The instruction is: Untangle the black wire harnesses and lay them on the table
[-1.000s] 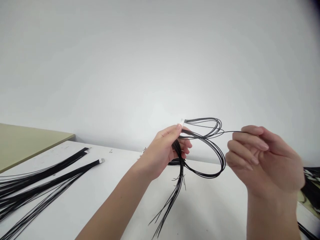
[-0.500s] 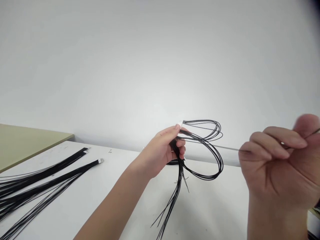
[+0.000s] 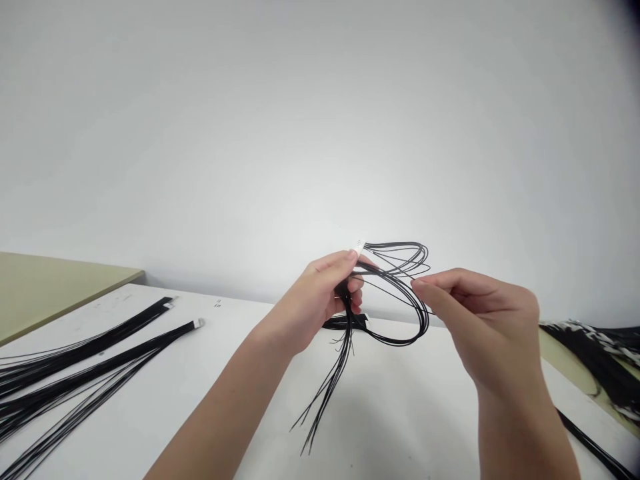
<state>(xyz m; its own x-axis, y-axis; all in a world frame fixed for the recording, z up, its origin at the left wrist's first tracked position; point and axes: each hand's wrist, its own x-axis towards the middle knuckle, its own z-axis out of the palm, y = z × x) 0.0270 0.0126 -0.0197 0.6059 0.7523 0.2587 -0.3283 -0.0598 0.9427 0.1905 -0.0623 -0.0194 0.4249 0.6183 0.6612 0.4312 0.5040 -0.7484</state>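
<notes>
My left hand is closed on a bundle of thin black wires, its thumb against the white connector at the bundle's top. The wires form two loops to the right of that hand, and their loose ends hang down below it. My right hand pinches a thin black wire between thumb and forefinger, close to the right side of the loops.
More black wire bundles with white connectors lie on the white table at left. Behind my left hand is another bundle. A yellowish surface stands far left; wires with white ends lie at right.
My right hand has come in from the far right to the loops and turned, now pinching a wire at its fingertips. The left hand, still holding the bundle, has shifted slightly left.
</notes>
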